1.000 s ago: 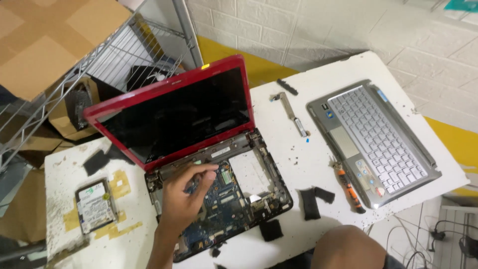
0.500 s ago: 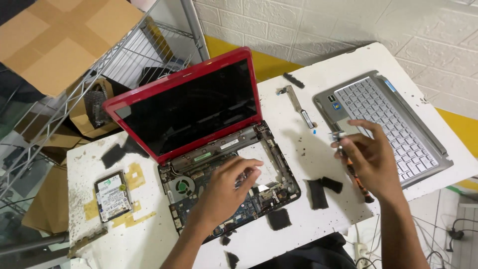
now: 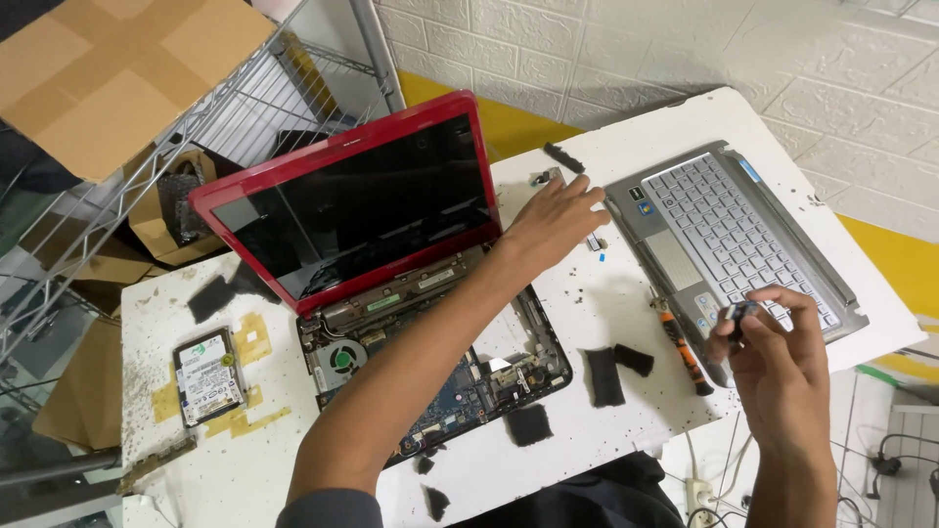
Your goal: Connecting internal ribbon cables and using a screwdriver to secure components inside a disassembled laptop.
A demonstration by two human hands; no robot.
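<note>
My left hand (image 3: pixel 556 220) reaches across the opened base (image 3: pixel 430 372) of a red laptop (image 3: pixel 342 205) and lies with fingers spread over a thin metal bracket (image 3: pixel 541 179) on the white table (image 3: pixel 626 127). The bracket's ends show on either side of the hand. My right hand (image 3: pixel 773 347) is raised at the table's right edge, pinching a small dark part (image 3: pixel 738 315) between thumb and fingers. It hovers over the near corner of a detached silver keyboard panel (image 3: pixel 724 230).
An orange-handled screwdriver (image 3: pixel 685 352) lies beside the panel. Black foam pads (image 3: pixel 616 372) are scattered along the front. A hard drive (image 3: pixel 207 376) sits at the left on yellow tape. A wire shelf (image 3: pixel 196 127) with a cardboard box (image 3: pixel 108 68) stands behind the table.
My left hand left the laptop base and moved up and right onto the metal bracket. My right hand pulled back from the keyboard panel toward me, with the small dark part in its fingers.
</note>
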